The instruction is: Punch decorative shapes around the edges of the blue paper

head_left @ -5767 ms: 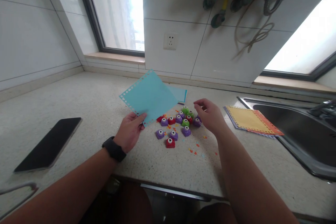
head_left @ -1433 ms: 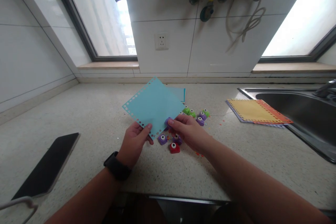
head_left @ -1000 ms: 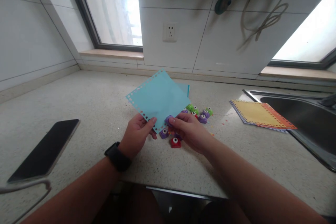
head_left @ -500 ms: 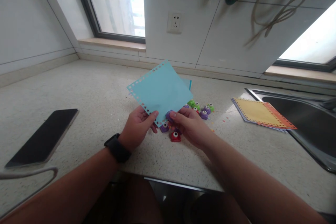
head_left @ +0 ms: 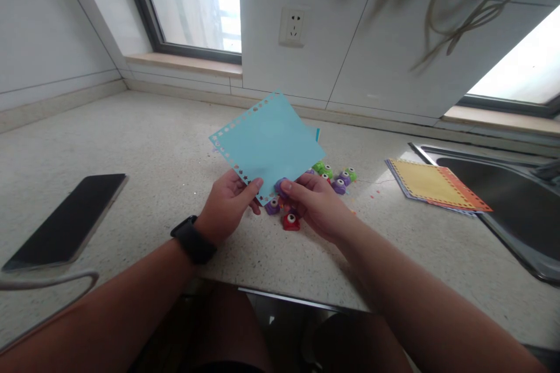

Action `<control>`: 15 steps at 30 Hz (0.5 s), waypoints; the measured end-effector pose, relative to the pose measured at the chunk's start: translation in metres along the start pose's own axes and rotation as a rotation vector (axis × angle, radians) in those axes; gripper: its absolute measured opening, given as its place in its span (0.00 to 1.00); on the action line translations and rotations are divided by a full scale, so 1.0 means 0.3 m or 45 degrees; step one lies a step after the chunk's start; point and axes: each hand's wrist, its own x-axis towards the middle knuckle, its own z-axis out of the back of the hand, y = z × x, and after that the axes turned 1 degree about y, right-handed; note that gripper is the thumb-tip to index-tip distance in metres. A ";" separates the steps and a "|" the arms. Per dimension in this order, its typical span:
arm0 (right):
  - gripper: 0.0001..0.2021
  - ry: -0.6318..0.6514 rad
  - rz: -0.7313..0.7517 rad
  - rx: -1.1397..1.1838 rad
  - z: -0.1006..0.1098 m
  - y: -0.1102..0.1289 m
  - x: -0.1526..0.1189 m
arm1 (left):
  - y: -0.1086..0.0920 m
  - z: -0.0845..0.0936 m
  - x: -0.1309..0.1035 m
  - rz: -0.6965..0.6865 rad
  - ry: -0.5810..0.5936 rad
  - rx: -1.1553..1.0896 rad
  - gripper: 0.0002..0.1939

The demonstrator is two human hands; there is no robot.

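A light blue sheet of paper [head_left: 271,140] is held tilted above the counter, with small shaped holes along two of its edges. My left hand [head_left: 230,201], a dark watch on its wrist, pinches the sheet's lower left edge between thumb and fingers. At the sheet's bottom right edge, my right hand [head_left: 317,204] grips a small purple craft punch [head_left: 281,187], thumb on top. Just below lie another purple punch [head_left: 272,206] and a red punch [head_left: 291,221], each with a round eye-like top. The right hand's fingertips are partly hidden.
More green, purple and red punches [head_left: 340,185] sit right of the sheet. A stack of yellow and orange punched paper [head_left: 426,183] overlaps the edge of the sink [head_left: 503,204]. A dark phone-like slab [head_left: 65,221] and a pale cable [head_left: 52,284] lie at left.
The view has shifted slightly, and the blue sheet has turned a little. Both hands keep their hold on the sheet and the purple punch.
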 end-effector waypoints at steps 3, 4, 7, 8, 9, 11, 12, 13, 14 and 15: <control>0.21 -0.006 -0.004 -0.006 0.001 -0.002 0.001 | 0.001 -0.002 0.000 -0.008 0.003 -0.004 0.13; 0.21 -0.006 -0.004 -0.010 0.002 -0.003 0.002 | 0.001 -0.002 0.000 -0.009 0.004 -0.003 0.13; 0.20 0.001 -0.004 -0.017 0.005 -0.005 0.002 | 0.002 -0.001 0.001 -0.008 0.003 -0.004 0.13; 0.20 0.002 -0.005 -0.018 0.005 -0.005 0.002 | 0.001 0.000 0.001 -0.007 0.003 -0.004 0.14; 0.20 0.000 -0.004 -0.018 0.005 -0.006 0.002 | 0.001 0.000 0.001 -0.008 0.001 -0.005 0.14; 0.20 -0.003 -0.008 -0.018 0.004 -0.005 0.001 | 0.000 0.001 0.001 -0.008 -0.001 -0.003 0.14; 0.20 -0.004 -0.012 -0.018 0.002 -0.005 0.001 | 0.000 0.002 0.001 -0.008 -0.001 -0.001 0.14; 0.20 -0.004 -0.016 -0.016 0.001 -0.004 0.001 | -0.001 0.002 0.001 -0.009 -0.001 0.002 0.14; 0.21 -0.004 -0.019 -0.015 0.000 -0.004 0.000 | 0.000 0.002 0.000 -0.009 0.000 0.003 0.13; 0.21 -0.005 -0.020 -0.014 -0.001 -0.004 0.000 | 0.000 0.002 0.000 -0.011 0.002 0.005 0.13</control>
